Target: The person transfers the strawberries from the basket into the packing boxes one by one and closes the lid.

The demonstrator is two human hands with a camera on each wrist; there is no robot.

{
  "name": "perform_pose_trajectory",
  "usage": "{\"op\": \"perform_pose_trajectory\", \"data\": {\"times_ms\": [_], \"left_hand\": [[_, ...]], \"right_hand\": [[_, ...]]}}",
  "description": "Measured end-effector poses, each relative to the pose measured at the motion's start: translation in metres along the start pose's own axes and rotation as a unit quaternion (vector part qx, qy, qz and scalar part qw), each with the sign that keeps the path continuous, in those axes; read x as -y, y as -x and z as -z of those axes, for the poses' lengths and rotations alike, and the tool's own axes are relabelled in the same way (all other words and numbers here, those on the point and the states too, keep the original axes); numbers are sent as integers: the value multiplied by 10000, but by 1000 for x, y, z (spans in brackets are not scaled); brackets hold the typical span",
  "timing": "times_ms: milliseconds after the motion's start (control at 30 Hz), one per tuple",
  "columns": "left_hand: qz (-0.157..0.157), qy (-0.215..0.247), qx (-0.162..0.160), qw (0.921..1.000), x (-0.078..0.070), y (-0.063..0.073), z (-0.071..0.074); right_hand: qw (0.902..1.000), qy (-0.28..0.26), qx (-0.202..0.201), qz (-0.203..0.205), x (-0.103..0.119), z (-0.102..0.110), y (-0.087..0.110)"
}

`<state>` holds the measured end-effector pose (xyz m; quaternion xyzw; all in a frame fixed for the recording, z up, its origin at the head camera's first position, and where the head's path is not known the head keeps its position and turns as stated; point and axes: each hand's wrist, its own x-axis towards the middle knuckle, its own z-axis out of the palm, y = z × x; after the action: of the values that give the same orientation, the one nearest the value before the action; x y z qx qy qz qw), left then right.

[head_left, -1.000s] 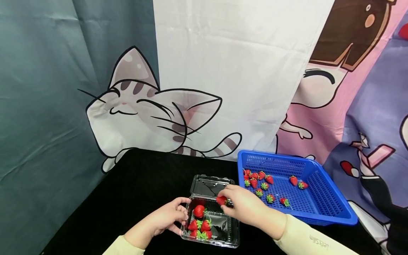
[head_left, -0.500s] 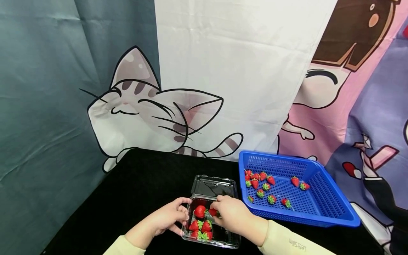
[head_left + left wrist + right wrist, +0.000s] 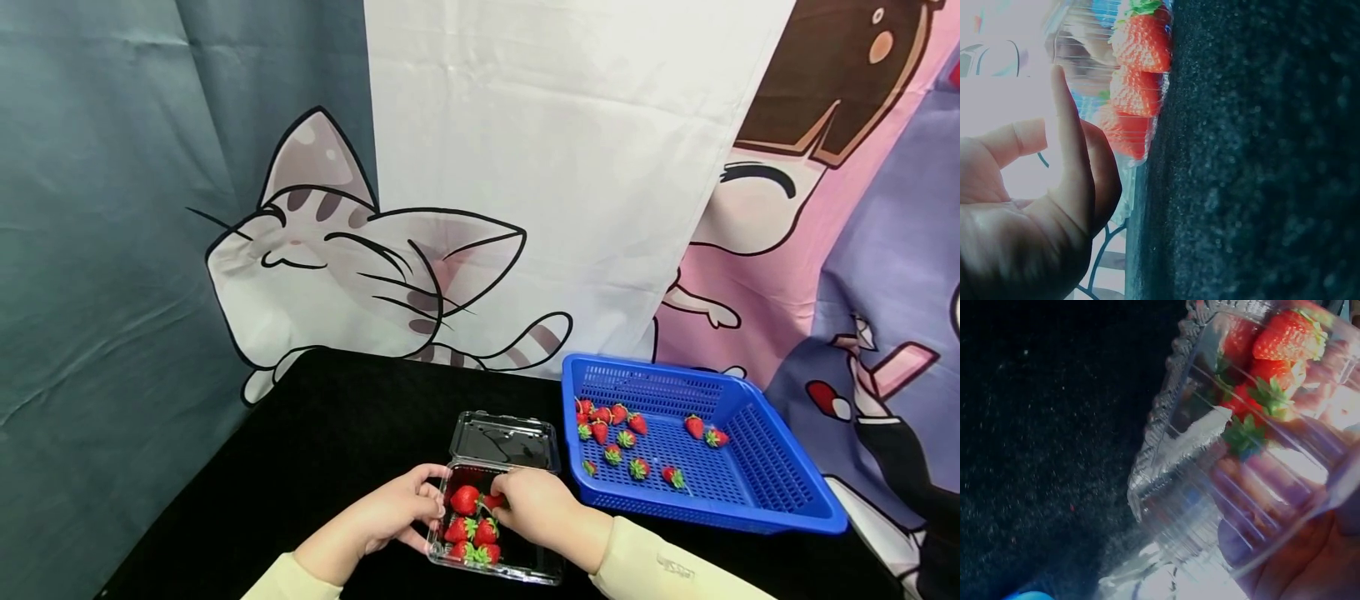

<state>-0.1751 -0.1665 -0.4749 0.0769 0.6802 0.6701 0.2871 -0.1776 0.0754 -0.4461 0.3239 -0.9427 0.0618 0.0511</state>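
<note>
A hinged clear plastic box [image 3: 528,573] stands on the black cloth with its lid laid back. Several strawberries [image 3: 467,527] fill its left side, green leaves mostly toward the middle. My left hand [image 3: 397,510] holds the box along its left wall, fingertips at the rim. In the left wrist view, strawberries [image 3: 1141,44] show through the ribbed wall beside that hand [image 3: 1035,206]. My right hand [image 3: 546,512] reaches down into the box and pinches a strawberry [image 3: 492,502], partly hidden by the fingers, beside the far-left one. The right wrist view shows those fingers [image 3: 1254,500] through the plastic.
A blue perforated basket [image 3: 705,510] stands right of the box, with several strawberries [image 3: 637,423] mostly at its left end. The box's lid [image 3: 504,440] lies open at the back. A printed curtain [image 3: 465,167] hangs behind the black-covered table [image 3: 322,433].
My right hand has brought the strawberry from over the box's back right down and left into it, beside the far-left strawberry, which has shifted slightly left. My left hand stays at the box.
</note>
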Motion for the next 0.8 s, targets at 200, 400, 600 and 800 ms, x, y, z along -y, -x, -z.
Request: {"op": "perform_pose_trajectory", "data": {"times_ms": [200, 400, 600, 800], "left_hand": [[-29, -1, -4, 10000, 1, 0, 0], [-53, -16, -4, 10000, 2, -1, 0], [-26, -53, -12, 10000, 1, 0, 0], [-31, -47, -10, 10000, 1, 0, 0]], "right_hand": [[9987, -479, 136, 118, 1, -1, -3], [9969, -717, 308, 116, -1, -2, -4], [9958, -809, 417, -115, -3, -3, -4], [9920, -1076, 513, -408, -2, 5, -5]]}}
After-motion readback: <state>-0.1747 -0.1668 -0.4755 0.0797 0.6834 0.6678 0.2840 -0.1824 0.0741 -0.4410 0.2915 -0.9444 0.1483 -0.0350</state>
